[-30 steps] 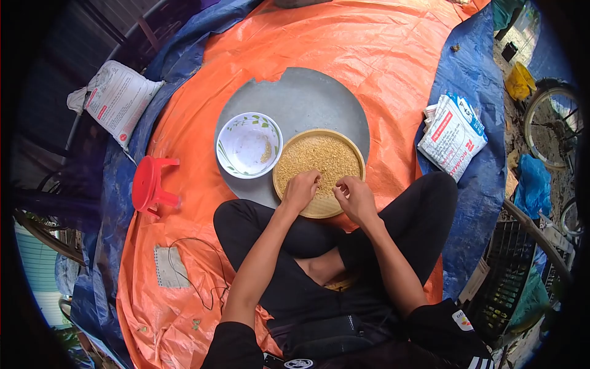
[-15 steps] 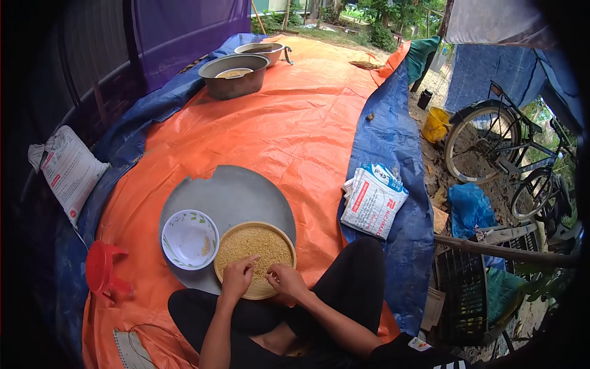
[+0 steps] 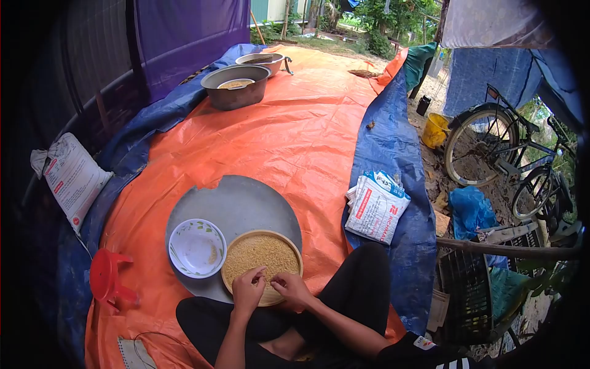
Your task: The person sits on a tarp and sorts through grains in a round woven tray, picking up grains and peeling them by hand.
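Note:
A round wooden tray (image 3: 299, 253) spread with small golden-brown grains (image 3: 255, 251) sits at my crossed legs. My left hand (image 3: 249, 288) is over the tray's near left part, its thumb and fingertips drawn together; anything between them is too small to make out. Close by on the right, my right hand (image 3: 290, 288) is at the near rim, fingers curled in a pinch, with their contents hidden. Left of the tray stands a white bowl with a green leaf pattern (image 3: 190, 246), a little grain on its inner wall. Both rest on a grey round board (image 3: 246, 200) with a chipped far edge.
Orange tarpaulin (image 3: 295, 141) covers the ground, edged by blue tarpaulin (image 3: 393, 135). Folded white sacks (image 3: 378, 209) lie right; a red stool (image 3: 107, 277) and a full sack (image 3: 77, 178) stand left. Basins (image 3: 236, 95) sit farther off. A bicycle (image 3: 491, 141) is beyond the right edge.
My left fingers, more spread before, have drawn together at the tips. My right hand stays pinched near the rim. The whole view has shifted slightly, with tray and bowl appearing lower and further right.

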`<state>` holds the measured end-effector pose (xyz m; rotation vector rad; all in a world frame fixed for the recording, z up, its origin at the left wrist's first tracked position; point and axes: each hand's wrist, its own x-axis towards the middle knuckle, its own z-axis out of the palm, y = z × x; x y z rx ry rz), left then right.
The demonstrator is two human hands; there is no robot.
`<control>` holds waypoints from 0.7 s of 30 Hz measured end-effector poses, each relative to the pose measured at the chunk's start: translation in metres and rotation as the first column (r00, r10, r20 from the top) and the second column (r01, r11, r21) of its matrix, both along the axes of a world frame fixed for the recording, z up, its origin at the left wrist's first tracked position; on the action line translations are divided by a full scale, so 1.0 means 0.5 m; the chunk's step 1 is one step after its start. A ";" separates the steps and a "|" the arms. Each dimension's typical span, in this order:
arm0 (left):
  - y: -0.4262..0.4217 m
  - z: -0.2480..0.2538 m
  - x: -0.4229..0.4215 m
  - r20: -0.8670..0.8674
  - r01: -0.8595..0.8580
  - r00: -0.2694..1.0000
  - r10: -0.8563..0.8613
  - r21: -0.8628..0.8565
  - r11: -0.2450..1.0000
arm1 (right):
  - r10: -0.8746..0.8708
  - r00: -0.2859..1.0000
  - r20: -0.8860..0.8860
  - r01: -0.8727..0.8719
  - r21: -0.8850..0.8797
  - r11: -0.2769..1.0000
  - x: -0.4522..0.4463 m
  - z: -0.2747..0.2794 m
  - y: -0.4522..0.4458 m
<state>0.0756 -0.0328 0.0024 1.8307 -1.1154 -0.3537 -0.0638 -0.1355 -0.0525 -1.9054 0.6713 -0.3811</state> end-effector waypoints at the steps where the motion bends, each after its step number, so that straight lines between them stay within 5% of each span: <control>1: -0.001 0.006 -0.006 0.007 -0.001 1.000 0.002 -0.031 1.000 | -0.022 0.997 0.069 0.008 0.205 0.979 0.007 -0.011 -0.001; 5: 0.001 0.016 -0.015 0.000 0.023 1.000 -0.024 -0.079 0.997 | -0.131 0.988 0.081 0.032 0.723 0.690 0.007 -0.029 -0.008; 21: 0.003 0.023 -0.016 -0.125 0.118 0.985 -0.116 0.014 0.993 | -0.212 0.969 0.128 0.000 0.857 0.515 0.006 -0.020 -0.008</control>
